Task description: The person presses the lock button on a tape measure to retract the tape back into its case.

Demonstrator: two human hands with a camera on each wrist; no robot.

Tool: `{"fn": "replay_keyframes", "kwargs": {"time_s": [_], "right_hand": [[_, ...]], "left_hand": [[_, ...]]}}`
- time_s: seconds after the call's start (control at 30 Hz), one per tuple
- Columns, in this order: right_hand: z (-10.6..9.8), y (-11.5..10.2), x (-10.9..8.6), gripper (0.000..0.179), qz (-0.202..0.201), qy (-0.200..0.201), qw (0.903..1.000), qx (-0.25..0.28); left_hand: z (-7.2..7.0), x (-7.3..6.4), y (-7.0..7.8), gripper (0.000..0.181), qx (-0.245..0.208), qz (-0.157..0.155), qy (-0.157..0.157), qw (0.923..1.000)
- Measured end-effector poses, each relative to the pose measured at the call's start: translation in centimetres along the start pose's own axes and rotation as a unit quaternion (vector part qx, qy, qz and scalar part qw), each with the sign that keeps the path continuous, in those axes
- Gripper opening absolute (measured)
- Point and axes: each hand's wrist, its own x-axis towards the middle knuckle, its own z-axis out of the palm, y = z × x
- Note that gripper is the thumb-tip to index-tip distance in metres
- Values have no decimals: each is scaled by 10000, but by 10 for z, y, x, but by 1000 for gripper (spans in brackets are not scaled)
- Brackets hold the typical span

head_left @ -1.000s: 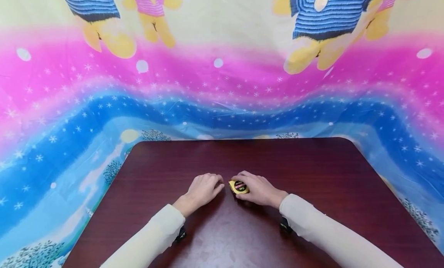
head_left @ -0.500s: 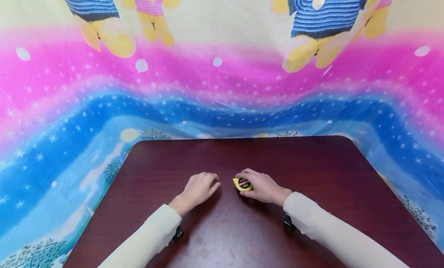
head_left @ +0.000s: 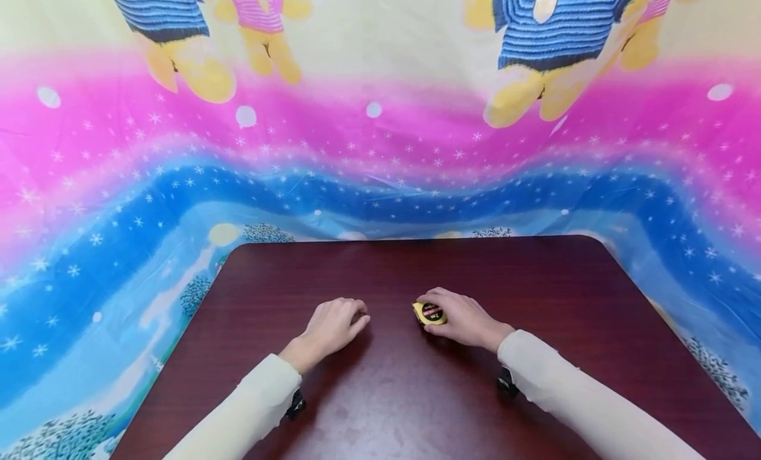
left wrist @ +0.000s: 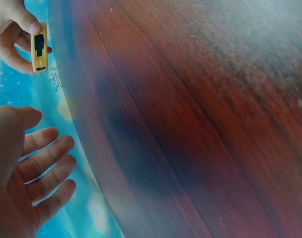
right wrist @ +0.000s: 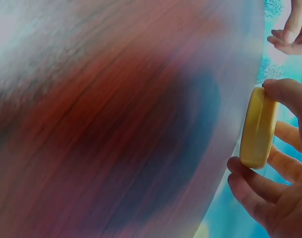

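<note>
A small yellow tape measure (head_left: 433,312) with a black round label reading "2m" is gripped by my right hand (head_left: 466,318) over the table. The right wrist view shows the thumb at one end of the yellow case (right wrist: 258,128) and fingertips at the other. From the left wrist view, its narrow side with a black slider (left wrist: 39,49) is visible. To the left, apart from the tape measure, my left hand (head_left: 335,324) holds nothing. Its fingers (left wrist: 50,171) are loosely bent and spread in the left wrist view.
Both hands are over a dark red-brown wooden table (head_left: 380,268) with rounded far corners. Behind and beside it hangs a cloth (head_left: 368,149) printed with bears and snowflakes in pink and blue. A dark band-like device (head_left: 295,404) shows under the left wrist.
The right hand has moved right with the tape measure in its grip. My left hand has shifted a little left, so the gap between the hands is wider.
</note>
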Motion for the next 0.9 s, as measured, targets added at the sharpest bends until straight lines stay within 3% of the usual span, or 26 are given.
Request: {"fn": "replay_keyframes", "kwargs": {"time_s": [0.9], "right_hand": [[-14,36,-18,55,508,14,9986,-148]], "left_hand": [[-1,-9,-11,12,118,-69,-55,9999]]}}
